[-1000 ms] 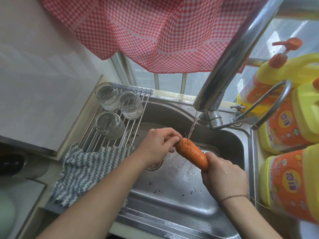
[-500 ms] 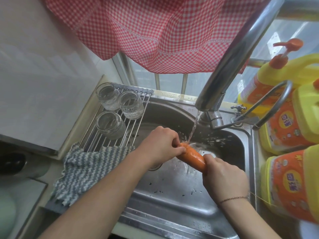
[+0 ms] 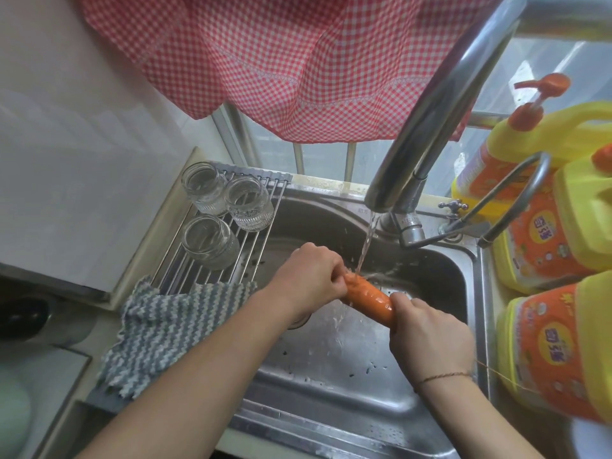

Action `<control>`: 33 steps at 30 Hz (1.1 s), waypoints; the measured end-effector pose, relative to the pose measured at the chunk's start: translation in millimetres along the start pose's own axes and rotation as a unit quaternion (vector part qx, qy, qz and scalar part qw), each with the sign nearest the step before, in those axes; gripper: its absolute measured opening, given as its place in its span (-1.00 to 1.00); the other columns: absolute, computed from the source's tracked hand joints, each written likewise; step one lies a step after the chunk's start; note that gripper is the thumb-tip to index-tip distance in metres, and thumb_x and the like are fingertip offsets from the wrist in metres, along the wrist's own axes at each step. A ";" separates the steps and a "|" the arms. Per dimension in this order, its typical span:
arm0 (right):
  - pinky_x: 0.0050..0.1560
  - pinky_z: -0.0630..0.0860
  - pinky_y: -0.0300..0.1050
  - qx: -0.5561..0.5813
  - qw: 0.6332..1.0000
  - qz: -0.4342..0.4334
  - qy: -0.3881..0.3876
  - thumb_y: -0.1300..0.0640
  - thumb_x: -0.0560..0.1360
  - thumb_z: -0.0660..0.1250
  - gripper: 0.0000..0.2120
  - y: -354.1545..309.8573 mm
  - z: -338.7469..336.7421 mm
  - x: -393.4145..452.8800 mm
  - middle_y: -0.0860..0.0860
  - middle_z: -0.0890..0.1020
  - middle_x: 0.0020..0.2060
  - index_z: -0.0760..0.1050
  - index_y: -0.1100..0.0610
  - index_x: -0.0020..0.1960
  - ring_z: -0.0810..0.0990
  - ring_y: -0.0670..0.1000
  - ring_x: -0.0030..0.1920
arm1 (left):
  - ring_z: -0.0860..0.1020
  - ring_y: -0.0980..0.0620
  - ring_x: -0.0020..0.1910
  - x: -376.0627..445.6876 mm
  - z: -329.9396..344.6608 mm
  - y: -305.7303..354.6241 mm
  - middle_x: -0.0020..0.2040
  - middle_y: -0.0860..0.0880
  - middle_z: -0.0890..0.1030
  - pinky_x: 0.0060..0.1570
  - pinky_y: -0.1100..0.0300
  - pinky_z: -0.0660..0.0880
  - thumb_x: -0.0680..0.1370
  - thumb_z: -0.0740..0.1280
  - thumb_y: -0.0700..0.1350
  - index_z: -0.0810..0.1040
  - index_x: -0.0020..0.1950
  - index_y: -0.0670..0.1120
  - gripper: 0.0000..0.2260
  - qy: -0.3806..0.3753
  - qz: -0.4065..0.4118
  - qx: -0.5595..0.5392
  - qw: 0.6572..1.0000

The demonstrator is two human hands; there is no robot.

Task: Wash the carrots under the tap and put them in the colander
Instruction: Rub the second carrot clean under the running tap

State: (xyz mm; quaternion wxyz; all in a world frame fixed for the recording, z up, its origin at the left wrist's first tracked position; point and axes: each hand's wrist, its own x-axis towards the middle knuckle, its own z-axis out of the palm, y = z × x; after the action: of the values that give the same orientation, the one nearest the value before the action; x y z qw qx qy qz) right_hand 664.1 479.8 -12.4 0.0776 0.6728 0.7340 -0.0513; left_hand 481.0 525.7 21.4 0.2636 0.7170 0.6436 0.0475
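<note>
1. The left hand grips one end of the carrot, fingers curled around it.
2. The right hand grips the other end.
3. The carrot is over the sink, under the water from the tap.

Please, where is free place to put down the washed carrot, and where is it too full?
Free: the sink floor near the front rim, below both hands; the rack's bare bars between the three glass jars and the basin. Crowded: the right ledge, packed with yellow detergent bottles, and the rack's front, covered by the grey cloth. No colander shows.
</note>
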 end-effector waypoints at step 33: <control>-0.43 0.10 -0.27 0.043 0.996 0.002 0.083 0.34 0.10 0.56 -0.67 1.5 9.4 1.6 0.06 0.49 -0.50 0.53 0.13 -0.23 0.44 0.13 -0.60 | 0.59 0.10 -0.11 7.5 11.9 -2.7 -0.25 0.11 0.67 0.00 0.09 0.59 0.45 0.45 0.05 0.70 -0.22 0.01 -0.86 0.049 -0.057 -0.105 0.992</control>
State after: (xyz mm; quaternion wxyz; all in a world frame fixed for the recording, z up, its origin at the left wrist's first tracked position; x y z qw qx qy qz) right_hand 665.9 479.8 -21.8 -0.0123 0.6793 0.7333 -0.0272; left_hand 484.6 529.1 8.0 0.3077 0.6441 0.6873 0.1346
